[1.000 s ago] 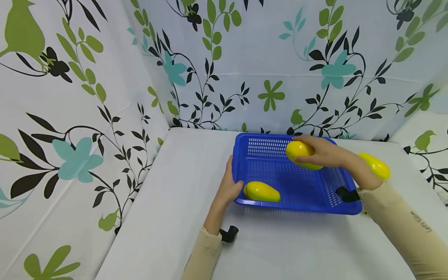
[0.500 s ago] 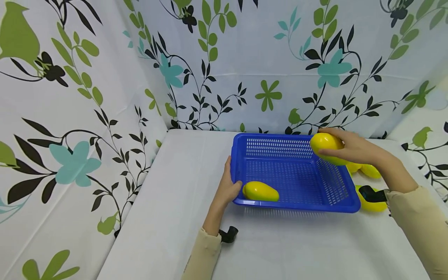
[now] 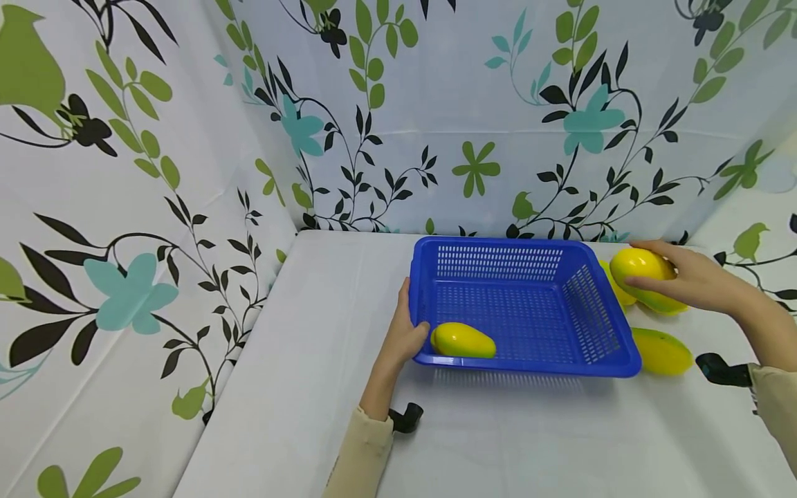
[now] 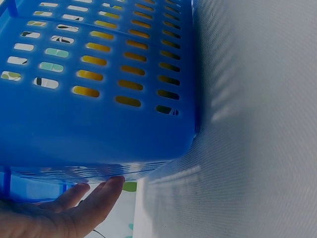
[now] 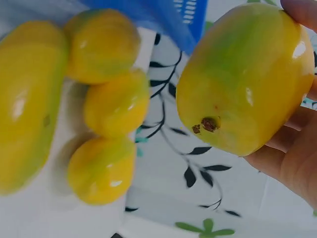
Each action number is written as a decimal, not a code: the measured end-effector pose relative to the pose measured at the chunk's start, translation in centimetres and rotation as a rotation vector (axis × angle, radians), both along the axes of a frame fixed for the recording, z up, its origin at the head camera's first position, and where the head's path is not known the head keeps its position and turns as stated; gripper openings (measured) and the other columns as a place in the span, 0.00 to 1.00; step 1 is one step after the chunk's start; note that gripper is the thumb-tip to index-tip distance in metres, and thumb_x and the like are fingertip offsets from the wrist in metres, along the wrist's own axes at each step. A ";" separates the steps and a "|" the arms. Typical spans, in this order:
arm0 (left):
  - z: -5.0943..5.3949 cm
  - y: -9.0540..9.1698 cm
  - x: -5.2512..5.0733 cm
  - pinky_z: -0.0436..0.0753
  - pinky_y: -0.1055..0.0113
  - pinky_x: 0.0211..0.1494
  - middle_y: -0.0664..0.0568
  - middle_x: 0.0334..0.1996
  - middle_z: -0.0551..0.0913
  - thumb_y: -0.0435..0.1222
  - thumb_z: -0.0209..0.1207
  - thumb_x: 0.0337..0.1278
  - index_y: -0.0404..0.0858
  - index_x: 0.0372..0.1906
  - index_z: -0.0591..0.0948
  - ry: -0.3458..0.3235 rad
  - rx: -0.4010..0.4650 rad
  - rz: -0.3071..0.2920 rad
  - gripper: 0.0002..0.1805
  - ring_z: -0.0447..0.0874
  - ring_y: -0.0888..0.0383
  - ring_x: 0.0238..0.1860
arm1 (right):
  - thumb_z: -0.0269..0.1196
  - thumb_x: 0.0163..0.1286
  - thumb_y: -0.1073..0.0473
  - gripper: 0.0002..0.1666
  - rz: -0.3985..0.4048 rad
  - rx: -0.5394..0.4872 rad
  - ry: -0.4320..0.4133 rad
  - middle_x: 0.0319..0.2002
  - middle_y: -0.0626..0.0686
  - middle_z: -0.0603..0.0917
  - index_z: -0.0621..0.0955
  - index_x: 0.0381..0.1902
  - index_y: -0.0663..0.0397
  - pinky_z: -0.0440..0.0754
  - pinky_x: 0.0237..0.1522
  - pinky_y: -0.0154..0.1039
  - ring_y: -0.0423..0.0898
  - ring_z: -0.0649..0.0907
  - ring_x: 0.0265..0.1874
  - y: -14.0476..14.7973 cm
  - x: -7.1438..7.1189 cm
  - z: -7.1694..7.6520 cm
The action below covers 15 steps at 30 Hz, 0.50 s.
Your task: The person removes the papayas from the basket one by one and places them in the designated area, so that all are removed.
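A blue perforated plastic basket (image 3: 529,368) stands on the white table. My left hand (image 3: 403,335) grips its left side, thumb at the rim; in the left wrist view the fingers (image 4: 99,203) touch the basket wall (image 4: 99,134). Inside, at the front left corner, lies one yellow mango (image 3: 463,340). To the right of the basket, my right hand (image 3: 700,277) holds another yellow-green mango (image 3: 635,263), raised off the table in the right wrist view, where the stem scar of this mango (image 5: 237,84) shows.
Beside the basket's right wall several more mangoes lie on the table, among them a front mango (image 3: 663,351) and a round-looking mango (image 5: 101,171) in the right wrist view. A leaf-patterned curtain (image 3: 386,159) closes off the back and left.
My right hand has carried its mango rightward, from over the basket out past its right wall. The left hand keeps its grip on the basket, and the mango inside stays in its corner.
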<state>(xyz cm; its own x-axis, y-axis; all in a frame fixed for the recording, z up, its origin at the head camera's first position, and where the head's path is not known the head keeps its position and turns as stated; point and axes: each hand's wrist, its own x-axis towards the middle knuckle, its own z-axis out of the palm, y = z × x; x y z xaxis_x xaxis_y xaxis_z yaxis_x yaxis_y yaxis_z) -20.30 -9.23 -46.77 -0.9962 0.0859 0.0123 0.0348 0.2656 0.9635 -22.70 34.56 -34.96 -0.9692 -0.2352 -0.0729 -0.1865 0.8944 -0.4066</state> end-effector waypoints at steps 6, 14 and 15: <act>0.0 0.0 -0.1 0.50 0.44 0.75 0.47 0.79 0.44 0.23 0.48 0.49 0.43 0.80 0.40 0.000 -0.003 0.006 0.51 0.45 0.46 0.78 | 0.62 0.68 0.43 0.47 -0.035 0.007 -0.028 0.54 0.75 0.72 0.60 0.71 0.70 0.75 0.45 0.70 0.64 0.76 0.43 2.0 0.9 -2.0; 0.0 0.1 0.0 0.50 0.43 0.75 0.46 0.79 0.44 0.22 0.48 0.50 0.42 0.80 0.41 0.003 -0.006 0.006 0.51 0.45 0.46 0.78 | 0.65 0.66 0.44 0.48 -0.035 -0.003 -0.019 0.57 0.76 0.70 0.61 0.70 0.71 0.75 0.45 0.69 0.67 0.76 0.46 3.3 1.1 -4.2; 0.0 0.1 0.0 0.50 0.43 0.75 0.46 0.79 0.44 0.22 0.48 0.50 0.42 0.80 0.41 0.001 -0.006 0.005 0.51 0.45 0.46 0.78 | 0.66 0.65 0.45 0.48 -0.031 -0.007 -0.004 0.57 0.76 0.70 0.62 0.69 0.72 0.75 0.45 0.69 0.67 0.76 0.46 3.4 1.1 -4.5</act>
